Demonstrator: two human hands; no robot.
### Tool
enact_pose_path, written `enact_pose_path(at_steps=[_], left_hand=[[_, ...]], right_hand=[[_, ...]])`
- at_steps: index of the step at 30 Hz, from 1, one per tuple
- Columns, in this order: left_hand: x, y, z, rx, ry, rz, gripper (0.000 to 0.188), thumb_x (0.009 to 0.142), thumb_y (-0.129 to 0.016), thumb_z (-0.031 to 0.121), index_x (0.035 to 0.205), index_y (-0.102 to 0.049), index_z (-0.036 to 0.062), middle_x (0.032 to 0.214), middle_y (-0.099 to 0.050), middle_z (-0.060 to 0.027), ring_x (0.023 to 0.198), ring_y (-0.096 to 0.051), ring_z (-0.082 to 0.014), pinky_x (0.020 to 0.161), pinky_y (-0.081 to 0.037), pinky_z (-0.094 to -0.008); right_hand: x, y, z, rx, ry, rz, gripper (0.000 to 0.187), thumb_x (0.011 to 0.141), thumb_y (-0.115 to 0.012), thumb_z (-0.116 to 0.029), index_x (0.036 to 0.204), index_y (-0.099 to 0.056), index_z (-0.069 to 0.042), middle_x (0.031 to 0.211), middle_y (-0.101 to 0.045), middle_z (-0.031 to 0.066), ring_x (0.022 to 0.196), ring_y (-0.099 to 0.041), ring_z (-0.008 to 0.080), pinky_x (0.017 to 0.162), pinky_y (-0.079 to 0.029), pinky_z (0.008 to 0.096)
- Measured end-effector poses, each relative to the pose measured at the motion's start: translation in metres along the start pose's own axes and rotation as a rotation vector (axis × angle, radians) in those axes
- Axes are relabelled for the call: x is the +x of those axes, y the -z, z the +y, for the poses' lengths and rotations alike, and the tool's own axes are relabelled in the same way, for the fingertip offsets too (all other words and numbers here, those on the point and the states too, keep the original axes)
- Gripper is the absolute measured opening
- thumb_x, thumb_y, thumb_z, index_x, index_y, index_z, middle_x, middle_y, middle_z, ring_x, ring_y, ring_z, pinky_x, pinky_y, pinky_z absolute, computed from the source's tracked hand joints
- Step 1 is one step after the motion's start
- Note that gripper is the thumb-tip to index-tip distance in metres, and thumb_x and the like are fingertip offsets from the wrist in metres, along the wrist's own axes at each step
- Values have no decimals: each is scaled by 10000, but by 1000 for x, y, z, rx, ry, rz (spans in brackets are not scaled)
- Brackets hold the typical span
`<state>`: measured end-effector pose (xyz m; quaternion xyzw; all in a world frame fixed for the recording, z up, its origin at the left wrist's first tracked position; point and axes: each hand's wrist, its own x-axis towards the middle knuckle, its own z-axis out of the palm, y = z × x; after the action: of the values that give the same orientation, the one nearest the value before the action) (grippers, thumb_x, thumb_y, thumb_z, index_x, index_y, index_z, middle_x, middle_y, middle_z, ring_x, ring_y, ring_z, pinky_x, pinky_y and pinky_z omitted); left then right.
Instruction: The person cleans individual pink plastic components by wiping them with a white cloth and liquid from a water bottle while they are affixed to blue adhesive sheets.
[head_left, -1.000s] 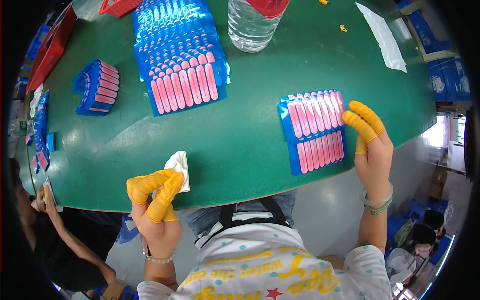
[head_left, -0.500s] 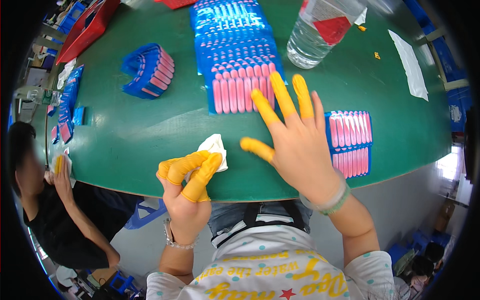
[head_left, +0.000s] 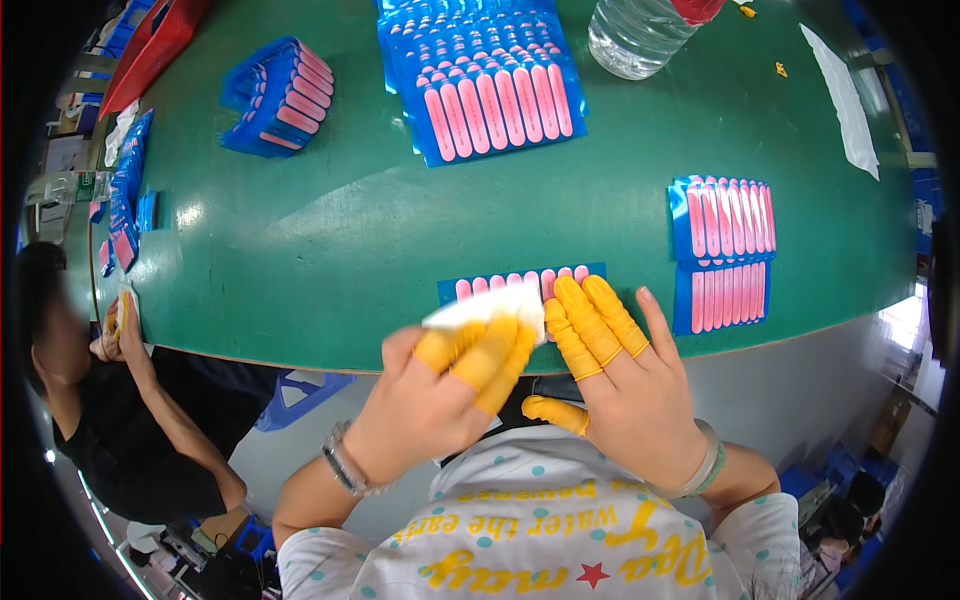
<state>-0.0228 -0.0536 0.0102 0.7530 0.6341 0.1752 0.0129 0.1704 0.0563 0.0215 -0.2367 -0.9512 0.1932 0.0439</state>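
A blue sheet [head_left: 485, 282] with a row of pink rounded strips lies at the table's near edge, partly hidden under both hands. My left hand [head_left: 425, 390], with yellow finger cots, grips a folded white cloth [head_left: 490, 303] and presses it onto the sheet's left part. My right hand [head_left: 635, 400] lies on the sheet's right part. Its yellow-covered fingers are stretched out, the thumb hangs off the table edge, and the bare little finger stands apart. Farther off is a stack of similar blue and pink sheets [head_left: 500, 110]. More such sheets [head_left: 722, 255] lie to the right.
A curled bundle of strips [head_left: 285, 105] sits at the far left of the green table [head_left: 330, 250]. Behind the stack stands a water bottle [head_left: 628, 42]. A white paper strip [head_left: 842, 105] and yellow scraps [head_left: 781, 69] lie far right. A co-worker [head_left: 130, 440] sits at left.
My right hand has come from the stack back to the near edge, where a sheet now lies. My left hand has moved right and set the cloth on it.
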Motion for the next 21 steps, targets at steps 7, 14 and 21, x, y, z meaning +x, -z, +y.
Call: enact_pose_path(at_steps=[7,14,21], left_hand=[[28,1,-22,61,9,-17,422,743,-640,162,1151,-736,109,1136,-640,-5,961,-561,-220,885,-355,-418],[-11,-1,6,-3,-54,15,383,707,-710,168,1081,-763,106,1095,-653,26,936,-564,-179,835,-361,-367],[-6,-5,9,2,-34,38,354,718,-706,156,1063,-771,112,1142,-652,38,980,-560,-185,848,-358,-372]], right_hand=[[1,3,-3,-10,12,7,667,834,-670,-434,1331,-589,3,1432,-540,140,1353,-487,297,1152,-305,522],[2,2,0,43,3,-5,678,828,-697,-407,1341,-570,18,1439,-527,155,1343,-493,314,1142,-327,512],[-4,10,14,26,46,7,630,824,-726,-353,1305,-593,32,1407,-552,162,1329,-502,322,1144,-340,503]])
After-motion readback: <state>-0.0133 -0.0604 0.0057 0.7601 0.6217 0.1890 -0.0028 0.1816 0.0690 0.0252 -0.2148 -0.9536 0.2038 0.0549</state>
